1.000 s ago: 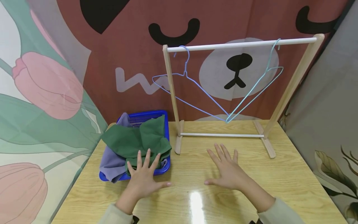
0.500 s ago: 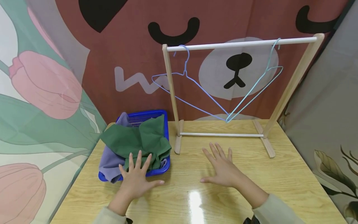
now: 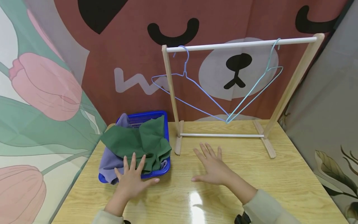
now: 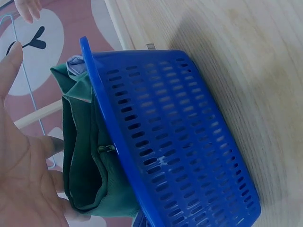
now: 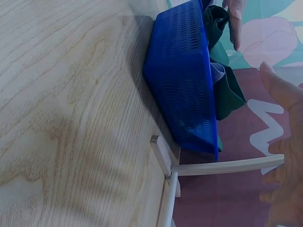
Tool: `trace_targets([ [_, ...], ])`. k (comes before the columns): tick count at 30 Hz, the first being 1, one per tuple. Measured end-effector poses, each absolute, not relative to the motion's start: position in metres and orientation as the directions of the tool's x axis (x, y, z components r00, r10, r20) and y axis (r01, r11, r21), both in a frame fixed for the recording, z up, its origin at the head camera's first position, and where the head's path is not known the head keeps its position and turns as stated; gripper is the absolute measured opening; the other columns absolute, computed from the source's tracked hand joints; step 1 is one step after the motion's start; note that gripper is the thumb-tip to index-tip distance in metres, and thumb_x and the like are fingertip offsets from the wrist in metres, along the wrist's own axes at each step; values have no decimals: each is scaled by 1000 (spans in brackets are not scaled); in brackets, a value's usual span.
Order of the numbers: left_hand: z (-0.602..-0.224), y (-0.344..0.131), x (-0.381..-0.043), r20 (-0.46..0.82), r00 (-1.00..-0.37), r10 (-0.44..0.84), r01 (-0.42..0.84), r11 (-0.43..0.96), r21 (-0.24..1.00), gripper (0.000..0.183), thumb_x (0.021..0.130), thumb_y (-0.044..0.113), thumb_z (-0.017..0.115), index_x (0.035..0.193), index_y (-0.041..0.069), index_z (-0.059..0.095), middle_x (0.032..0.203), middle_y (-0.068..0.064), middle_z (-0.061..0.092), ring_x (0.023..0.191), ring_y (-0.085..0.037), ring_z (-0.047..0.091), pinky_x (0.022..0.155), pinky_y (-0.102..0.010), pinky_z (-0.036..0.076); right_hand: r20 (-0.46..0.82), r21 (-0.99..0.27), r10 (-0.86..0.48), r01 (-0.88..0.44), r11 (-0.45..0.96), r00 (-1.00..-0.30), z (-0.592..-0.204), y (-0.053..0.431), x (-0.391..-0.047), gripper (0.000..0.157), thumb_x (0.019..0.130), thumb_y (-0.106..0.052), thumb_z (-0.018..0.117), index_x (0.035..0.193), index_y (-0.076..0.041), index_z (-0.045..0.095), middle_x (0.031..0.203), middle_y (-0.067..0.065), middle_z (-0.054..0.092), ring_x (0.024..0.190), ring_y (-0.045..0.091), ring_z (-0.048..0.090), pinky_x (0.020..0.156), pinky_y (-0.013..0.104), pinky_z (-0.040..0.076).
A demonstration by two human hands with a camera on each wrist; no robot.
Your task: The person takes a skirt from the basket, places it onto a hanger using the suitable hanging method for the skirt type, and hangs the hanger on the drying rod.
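Note:
My left hand (image 3: 130, 182) is spread wide, palm down, over the front edge of a blue plastic basket (image 3: 167, 130). In the left wrist view its fingers reach beside a green garment (image 4: 83, 156) with a small metal zip pull. That green garment (image 3: 137, 140) lies on top of a purple garment (image 3: 110, 165), both heaped in the basket. To the right, my right hand (image 3: 213, 169) hovers over the wooden table (image 3: 223, 205) with its fingers spread and holds nothing. The right wrist view shows the basket's perforated side (image 5: 182, 94) with the green cloth poking over the rim.
A wooden rack with a white top rail (image 3: 240, 45) stands at the back of the table. From the rail hang a blue-violet hanger (image 3: 201, 88) and a light-blue hanger (image 3: 255, 84), their lower corners meeting. Printed curtains (image 3: 126, 56) surround the table.
Both hands have drifted left, fingers still spread; the right has come closer to the basket. The basket, garments, rack and hangers stay where they were.

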State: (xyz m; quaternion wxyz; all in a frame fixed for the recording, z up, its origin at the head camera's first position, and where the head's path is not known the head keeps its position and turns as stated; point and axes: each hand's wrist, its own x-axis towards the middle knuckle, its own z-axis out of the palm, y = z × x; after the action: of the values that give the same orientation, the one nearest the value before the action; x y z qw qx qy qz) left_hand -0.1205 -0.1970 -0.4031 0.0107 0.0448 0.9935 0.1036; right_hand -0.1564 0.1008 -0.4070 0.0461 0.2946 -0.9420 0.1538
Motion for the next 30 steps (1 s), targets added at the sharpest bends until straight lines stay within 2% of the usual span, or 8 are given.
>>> trace_targets([
  [8,-402,-203,-122,-41,-997,67,56,970,236,97,65,75,42,137,14,22,139,-24,7,120,-51,-3,78,-73,-2,144,-276,-550,-567,776,-823,-411,91,-160,101,63,-78,37,137,-11,21,140,18,13,127,34,5,89,64,-2],
  [14,-404,-207,-124,-49,-997,66,52,965,258,97,65,74,41,137,12,22,139,-26,6,119,-52,-3,79,-73,0,134,-274,-572,-584,764,-810,-415,83,-163,99,64,-76,39,136,-10,24,139,19,15,126,34,8,90,64,2],
  [21,-403,-210,-126,-34,-997,66,54,959,277,96,67,74,40,136,10,25,138,-26,8,119,-52,3,81,-71,8,130,-312,-596,-603,734,-792,-412,71,-168,93,68,-65,52,136,-7,25,138,19,18,126,34,11,92,61,3],
  [30,-404,-212,-130,-43,-998,49,30,932,361,87,75,65,42,133,3,29,136,-28,13,119,-49,15,83,-66,21,95,-368,-616,-602,708,-782,-413,59,-177,90,70,-65,50,136,-9,23,137,19,21,126,31,13,95,58,8],
])
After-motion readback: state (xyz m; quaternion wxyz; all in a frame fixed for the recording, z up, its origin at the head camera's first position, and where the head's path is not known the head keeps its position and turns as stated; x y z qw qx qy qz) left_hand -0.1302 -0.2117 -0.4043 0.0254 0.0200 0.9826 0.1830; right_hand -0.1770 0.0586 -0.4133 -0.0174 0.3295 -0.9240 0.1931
